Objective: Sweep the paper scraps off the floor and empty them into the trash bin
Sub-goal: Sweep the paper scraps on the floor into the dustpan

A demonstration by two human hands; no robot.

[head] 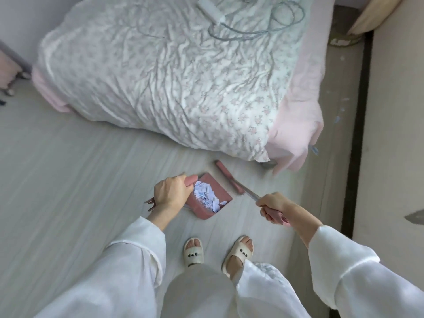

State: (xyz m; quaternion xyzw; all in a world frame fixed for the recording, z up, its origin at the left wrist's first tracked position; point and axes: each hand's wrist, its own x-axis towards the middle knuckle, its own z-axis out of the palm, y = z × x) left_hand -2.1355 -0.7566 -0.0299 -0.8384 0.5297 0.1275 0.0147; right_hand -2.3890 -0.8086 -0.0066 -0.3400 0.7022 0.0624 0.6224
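Left hand (171,191) holds scrap-filled dustpan (215,187), right hand (273,206) broom (229,177)

Dustpan (207,196): handle hidden under left hand (171,192).
Broom (229,177): grip covered by right hand (273,208).
Cable (259,21) on bed (160,76): cut by top edge.
Specks (341,106) beside bed's right edge: possibly scraps, too small.

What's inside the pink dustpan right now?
The dustpan holds a heap of white paper scraps. The left hand covers its handle end; anything beneath the heap is hidden.
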